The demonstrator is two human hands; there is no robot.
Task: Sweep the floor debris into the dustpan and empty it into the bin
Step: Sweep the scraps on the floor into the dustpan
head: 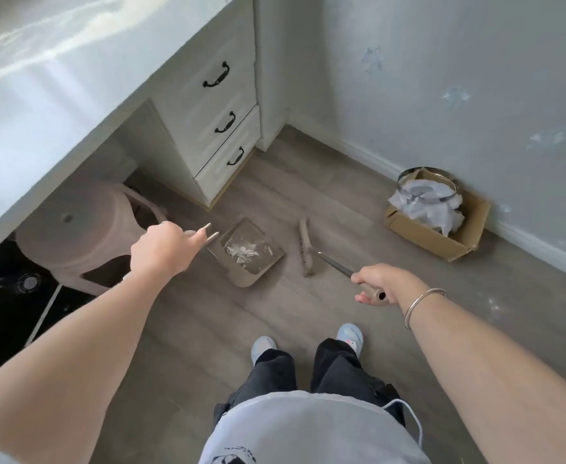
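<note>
Torn white scraps (243,254) in square beige dustpan (245,281), bristled broom (305,249) beside

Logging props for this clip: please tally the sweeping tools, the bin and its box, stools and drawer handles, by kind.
Broom: 1
Dustpan: 1
Bin: 1
Cardboard box: 1
Stool: 1
Drawer handles: 3
Total: 8
</note>
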